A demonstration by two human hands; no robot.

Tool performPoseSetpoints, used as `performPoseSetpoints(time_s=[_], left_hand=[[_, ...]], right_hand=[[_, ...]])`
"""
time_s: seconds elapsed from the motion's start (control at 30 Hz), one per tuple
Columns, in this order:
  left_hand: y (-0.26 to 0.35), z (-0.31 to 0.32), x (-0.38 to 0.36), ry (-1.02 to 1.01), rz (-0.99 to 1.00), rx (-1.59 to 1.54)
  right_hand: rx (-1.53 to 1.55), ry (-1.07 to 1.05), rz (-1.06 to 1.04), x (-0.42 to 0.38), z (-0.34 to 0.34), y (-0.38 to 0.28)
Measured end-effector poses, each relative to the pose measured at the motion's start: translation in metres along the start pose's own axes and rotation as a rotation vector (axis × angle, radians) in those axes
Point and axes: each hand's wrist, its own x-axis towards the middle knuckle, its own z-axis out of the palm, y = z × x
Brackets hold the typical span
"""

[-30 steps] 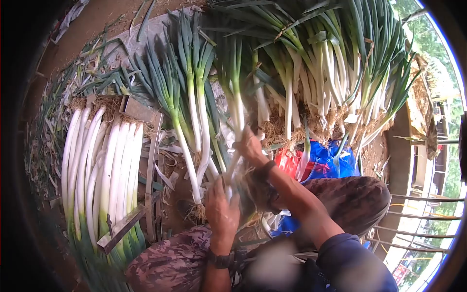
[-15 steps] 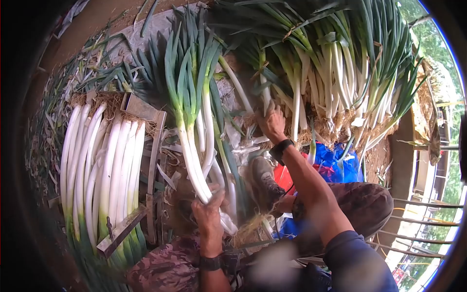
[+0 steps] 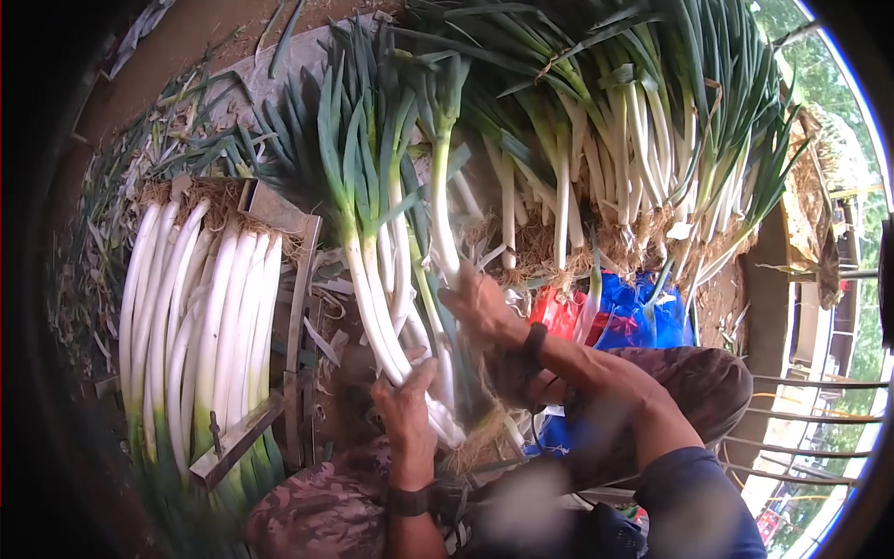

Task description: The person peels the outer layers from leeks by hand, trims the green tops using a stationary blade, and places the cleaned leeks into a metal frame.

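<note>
Left hand [image 3: 407, 401]: holding green-onion stalks [image 3: 377, 307] | right hand [image 3: 481, 306]: at another green onion [image 3: 441, 210], closure blurred, cannot tell | risk: overlapping leaves [image 3: 358, 140] could snag, snapping stalks

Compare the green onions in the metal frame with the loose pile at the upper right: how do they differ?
The framed green onions lie with roots away from the person, while the loose pile has its roots nearer. The framed green onions sit fairly neatly side by side; the loose pile overlaps untidily. Both have pale stalks, green leaves and roots still attached.
</note>
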Motion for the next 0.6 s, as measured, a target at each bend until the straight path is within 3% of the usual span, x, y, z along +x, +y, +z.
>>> performPoseSetpoints(time_s=[0.07,0.2,0.27,0.3,0.33,0.4,0.6], left_hand=[[0.019,0.003,-0.004,0.049,-0.200,-0.212],[0.008,-0.002,-0.004,0.060,-0.166,-0.223],[0.000,-0.005,-0.001,0.052,-0.165,-0.229],[-0.005,-0.007,0.000,0.046,-0.150,-0.223],[-0.007,-0.007,0.001,0.039,-0.135,-0.215],[-0.004,-0.006,0.000,0.042,-0.145,-0.213],[-0.004,-0.001,-0.001,0.034,-0.141,-0.140]], right_hand=[[-0.196,-0.005,0.035,-0.029,0.022,0.005],[-0.184,0.021,-0.021,-0.044,0.028,0.024],[-0.177,-0.042,0.090,-0.035,0.015,0.023],[0.046,-0.058,0.128,-0.030,0.008,0.021],[0.043,-0.053,0.126,-0.022,0.004,0.026],[0.422,-0.201,0.231,-0.008,0.006,0.043],[0.506,-0.207,0.296,-0.009,0.008,0.062]])
